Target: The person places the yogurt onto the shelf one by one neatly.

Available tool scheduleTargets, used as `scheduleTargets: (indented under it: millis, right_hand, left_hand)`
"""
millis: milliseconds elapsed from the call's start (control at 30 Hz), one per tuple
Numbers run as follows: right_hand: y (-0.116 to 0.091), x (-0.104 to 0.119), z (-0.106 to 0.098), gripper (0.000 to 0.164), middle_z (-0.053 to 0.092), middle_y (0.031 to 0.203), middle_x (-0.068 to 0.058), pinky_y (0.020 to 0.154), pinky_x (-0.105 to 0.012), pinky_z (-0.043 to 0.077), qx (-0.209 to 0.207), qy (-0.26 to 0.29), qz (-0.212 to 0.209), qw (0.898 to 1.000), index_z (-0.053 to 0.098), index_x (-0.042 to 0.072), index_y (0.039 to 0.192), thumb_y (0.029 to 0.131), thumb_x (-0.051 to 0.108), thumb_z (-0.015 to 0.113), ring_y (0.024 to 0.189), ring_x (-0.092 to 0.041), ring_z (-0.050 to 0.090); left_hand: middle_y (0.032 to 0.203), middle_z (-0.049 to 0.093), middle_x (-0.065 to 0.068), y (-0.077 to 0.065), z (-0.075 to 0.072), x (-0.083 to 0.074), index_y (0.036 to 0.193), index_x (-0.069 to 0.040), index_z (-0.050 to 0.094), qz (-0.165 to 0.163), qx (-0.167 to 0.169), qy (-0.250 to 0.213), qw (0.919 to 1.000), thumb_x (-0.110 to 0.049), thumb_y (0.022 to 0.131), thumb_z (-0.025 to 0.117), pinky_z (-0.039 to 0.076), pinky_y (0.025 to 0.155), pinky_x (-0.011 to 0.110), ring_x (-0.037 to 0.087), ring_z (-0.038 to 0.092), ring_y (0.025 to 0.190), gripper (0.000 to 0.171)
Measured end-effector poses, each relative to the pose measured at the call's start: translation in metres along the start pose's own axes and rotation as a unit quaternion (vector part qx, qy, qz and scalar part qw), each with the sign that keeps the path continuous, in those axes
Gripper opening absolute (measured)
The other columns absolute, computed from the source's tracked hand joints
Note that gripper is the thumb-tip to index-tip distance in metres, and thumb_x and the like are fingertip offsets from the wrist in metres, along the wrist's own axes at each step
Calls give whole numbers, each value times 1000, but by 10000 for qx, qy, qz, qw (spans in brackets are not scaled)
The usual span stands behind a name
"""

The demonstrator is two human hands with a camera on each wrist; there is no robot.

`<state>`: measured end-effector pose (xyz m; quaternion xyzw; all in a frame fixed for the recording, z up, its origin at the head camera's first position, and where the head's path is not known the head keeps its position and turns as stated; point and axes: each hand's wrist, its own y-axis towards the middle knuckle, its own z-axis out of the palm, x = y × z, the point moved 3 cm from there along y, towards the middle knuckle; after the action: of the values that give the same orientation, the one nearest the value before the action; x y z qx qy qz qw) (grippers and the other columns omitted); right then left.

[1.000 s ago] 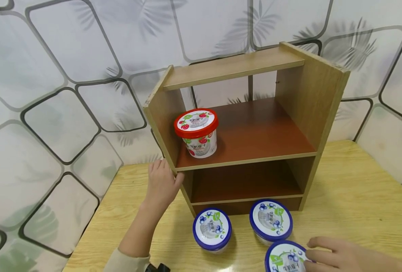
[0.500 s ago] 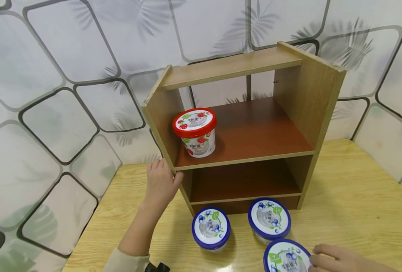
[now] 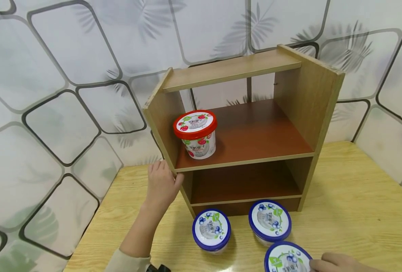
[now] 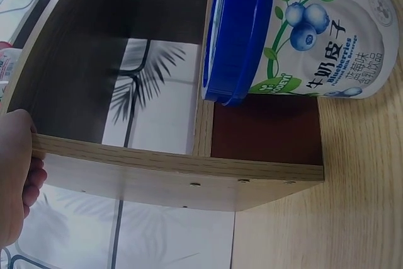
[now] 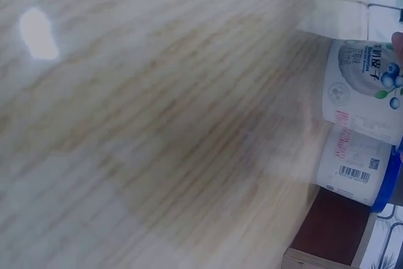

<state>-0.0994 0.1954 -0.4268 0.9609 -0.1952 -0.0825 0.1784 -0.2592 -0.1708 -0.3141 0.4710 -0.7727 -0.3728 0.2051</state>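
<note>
My left hand (image 3: pixel 162 185) grips the front edge of the left side panel of a small wooden shelf unit (image 3: pixel 245 160). On its upper shelf, at the left, stands a red-lidded strawberry tub (image 3: pixel 195 134). Three blue-lidded blueberry tubs stand on the table before it: one at the left (image 3: pixel 211 231), one at the right (image 3: pixel 270 223), and a nearer tub (image 3: pixel 287 260) cut by the frame's bottom. My right hand (image 3: pixel 338 262) is at that nearest tub's right edge. In the right wrist view a fingertip (image 5: pixel 397 45) lies against the nearest tub's side; most of the hand is hidden.
The wood-grain table (image 3: pixel 364 211) spreads to both sides of the unit. A patterned cloth backdrop (image 3: pixel 85 56) closes off the back and sides. The lower shelf (image 3: pixel 241 185) sits behind the tubs. Light glares off the tabletop (image 5: pixel 39 33).
My right hand has shifted down toward the frame's bottom, and its fingers cover less of the nearest lid. My left hand, the unit and the tubs stay about where they were.
</note>
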Motion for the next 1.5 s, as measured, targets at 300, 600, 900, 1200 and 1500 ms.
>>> scheduleTargets:
  millis: [300, 600, 900, 1200, 1500]
  right_hand:
    - [-11, -1, 12, 36, 59, 93, 9, 55, -12, 38, 218, 193, 400, 9988, 66, 22, 104, 84, 51, 62, 74, 3, 50]
    - [-31, -11, 32, 40, 57, 99, 2, 59, -10, 39, 451, 458, 35, 9979, 56, 23, 119, 87, 46, 60, 82, 0, 53]
    - [-17, -7, 11, 40, 58, 104, 5, 62, -10, 40, 487, 315, -367, 9976, 57, 26, 121, 87, 48, 59, 84, -3, 56]
    - [11, 3, -27, 25, 60, 101, 11, 67, -12, 45, -213, -464, -841, 9951, 62, 32, 108, 89, 48, 56, 86, -3, 57]
    - [29, -1, -46, 22, 61, 98, 11, 72, -18, 46, -671, -718, -1601, 9822, 62, 24, 102, 96, 37, 45, 89, -3, 54]
  left_hand:
    - [77, 62, 16, -1, 1, 1, 88, 1, 56, 22, -70, 4, 10000, -16, 79, 54, 35, 68, 42, 33, 51, 74, 20]
    - [78, 62, 17, -1, 1, 0, 89, 2, 57, 17, -55, 1, 10000, -17, 79, 55, 36, 69, 42, 33, 51, 74, 21]
    - [78, 62, 17, -2, 2, 1, 89, 2, 57, 50, -117, -25, 9999, -18, 79, 54, 35, 68, 42, 33, 50, 74, 22]
    - [77, 62, 17, -1, 0, 1, 91, 2, 57, -41, -24, -11, 10000, -17, 81, 54, 35, 68, 42, 33, 50, 74, 22]
    - [75, 61, 17, -1, 1, 1, 87, 1, 56, 27, -151, -93, 9998, -17, 79, 54, 35, 68, 43, 33, 50, 73, 20]
